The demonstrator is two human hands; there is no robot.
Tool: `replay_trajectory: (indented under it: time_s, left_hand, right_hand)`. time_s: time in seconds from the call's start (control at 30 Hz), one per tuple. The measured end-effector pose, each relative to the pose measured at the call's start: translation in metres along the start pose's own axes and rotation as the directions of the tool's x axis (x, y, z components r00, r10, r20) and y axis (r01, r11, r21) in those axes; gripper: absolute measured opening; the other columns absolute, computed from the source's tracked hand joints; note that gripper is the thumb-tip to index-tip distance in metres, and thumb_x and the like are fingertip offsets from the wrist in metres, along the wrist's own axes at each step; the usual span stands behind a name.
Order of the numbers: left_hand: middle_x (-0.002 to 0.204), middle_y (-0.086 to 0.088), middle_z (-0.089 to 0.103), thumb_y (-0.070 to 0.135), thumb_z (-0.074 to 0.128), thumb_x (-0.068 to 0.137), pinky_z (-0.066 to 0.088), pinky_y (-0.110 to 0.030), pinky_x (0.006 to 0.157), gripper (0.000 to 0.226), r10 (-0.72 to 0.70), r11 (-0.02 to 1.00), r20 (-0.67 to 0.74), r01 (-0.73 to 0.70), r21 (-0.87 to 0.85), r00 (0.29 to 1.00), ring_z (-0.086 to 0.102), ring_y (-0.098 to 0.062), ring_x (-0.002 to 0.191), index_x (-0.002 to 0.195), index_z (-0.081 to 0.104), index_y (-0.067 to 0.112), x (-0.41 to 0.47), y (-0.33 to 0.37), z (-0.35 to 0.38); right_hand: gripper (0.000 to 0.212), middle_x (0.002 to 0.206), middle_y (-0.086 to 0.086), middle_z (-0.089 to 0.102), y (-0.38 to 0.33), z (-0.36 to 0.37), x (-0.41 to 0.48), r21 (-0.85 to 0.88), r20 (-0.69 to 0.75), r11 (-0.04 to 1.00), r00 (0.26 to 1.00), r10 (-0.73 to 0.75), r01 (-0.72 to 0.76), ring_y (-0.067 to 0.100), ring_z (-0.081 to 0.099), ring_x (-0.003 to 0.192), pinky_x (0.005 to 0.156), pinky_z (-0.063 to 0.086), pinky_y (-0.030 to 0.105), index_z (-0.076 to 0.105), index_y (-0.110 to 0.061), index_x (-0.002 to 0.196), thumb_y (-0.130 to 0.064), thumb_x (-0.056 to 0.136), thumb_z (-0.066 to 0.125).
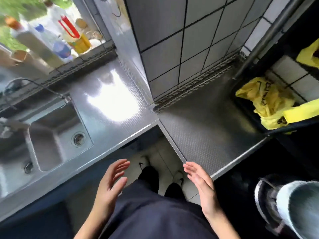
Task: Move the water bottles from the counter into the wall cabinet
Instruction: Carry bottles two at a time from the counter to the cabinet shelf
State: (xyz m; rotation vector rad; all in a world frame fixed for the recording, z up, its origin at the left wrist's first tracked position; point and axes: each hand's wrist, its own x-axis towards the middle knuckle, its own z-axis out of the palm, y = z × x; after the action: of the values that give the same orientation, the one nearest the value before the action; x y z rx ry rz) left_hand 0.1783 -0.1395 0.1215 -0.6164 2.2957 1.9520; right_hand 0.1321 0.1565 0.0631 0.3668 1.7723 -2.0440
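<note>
My left hand (pixel 110 185) and my right hand (pixel 201 183) hang low in front of me, palms facing each other, fingers apart and holding nothing. Both are below the front edge of the steel corner counter (pixel 203 135). On the window sill at the far left stand several bottles, blurred: a clear one with a blue cap and blue label (pixel 57 44), a tall one with an orange cap (pixel 32 40), and a yellow one with a red top (pixel 77 38). No bottle shows on the counter itself. The wall cabinet is out of view.
A double steel sink (pixel 57 137) with a tap (pixel 34 85) fills the left. A tiled pillar (pixel 181 49) rises at the counter's inner corner. Yellow bags (pixel 264 102) lie at the right. Another person's shoe and jeans leg (pixel 283 204) are at the lower right.
</note>
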Motion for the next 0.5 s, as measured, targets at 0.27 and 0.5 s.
replay_trajectory:
  time_s: [0.27, 0.5]
  left_hand:
    - [0.141, 0.002, 0.071, 0.044, 0.064, 0.084, 0.051, -0.024, 0.109, 0.058, -0.006, 0.990, -0.343, -0.043, -0.136, 0.939, 0.065, -0.019, 0.134, 0.137, 0.064, 0.021, -0.070, -0.033, -0.050]
    - [0.140, 0.000, 0.071, 0.041, 0.064, 0.085, 0.050, -0.025, 0.109, 0.049, -0.067, 0.967, -0.576, -0.089, -0.238, 0.815, 0.064, -0.019, 0.135, 0.134, 0.068, 0.044, -0.152, -0.078, -0.122]
  right_hand:
    - [0.043, 0.133, 0.005, 0.075, -0.019, 0.054, 0.027, -0.155, 0.286, 0.987, 0.958, 0.016, 0.030, 0.024, 0.065, 0.132, 0.119, 0.041, 0.045, 0.070, -0.015, 0.131, -0.025, 0.092, 0.054]
    - [0.050, 0.134, 0.017, 0.072, -0.011, 0.173, 0.012, -0.282, 0.519, 0.954, 0.853, 0.062, 0.102, 0.028, 0.066, 0.129, 0.113, 0.047, 0.039, 0.066, -0.003, 0.132, -0.022, 0.086, 0.055]
